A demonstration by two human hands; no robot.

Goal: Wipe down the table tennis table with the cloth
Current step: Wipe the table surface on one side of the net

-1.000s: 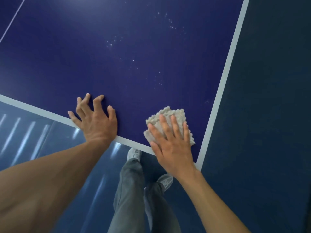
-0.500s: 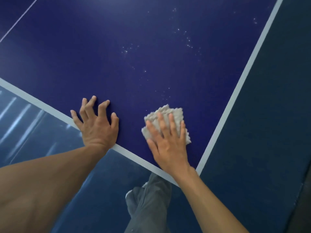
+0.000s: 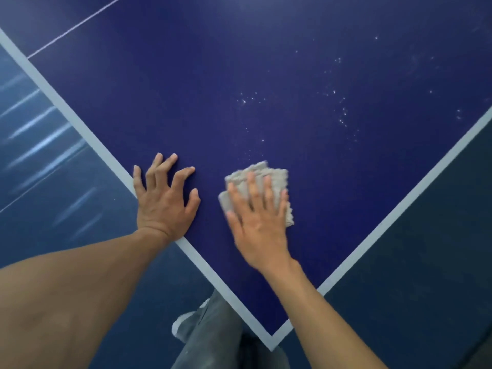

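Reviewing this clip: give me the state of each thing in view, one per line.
Table: dark blue top, white specks beyond the cloth.
Cloth: folded, flat on the table, under the right hand.
Right hand: fingers spread, pressing the cloth.
Left hand: fingers splayed, braced at the table's edge.

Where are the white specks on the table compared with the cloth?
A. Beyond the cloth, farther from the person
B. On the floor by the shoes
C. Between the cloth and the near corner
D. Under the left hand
A: the specks scatter over the blue table past the cloth, which the right hand presses flat near the corner.
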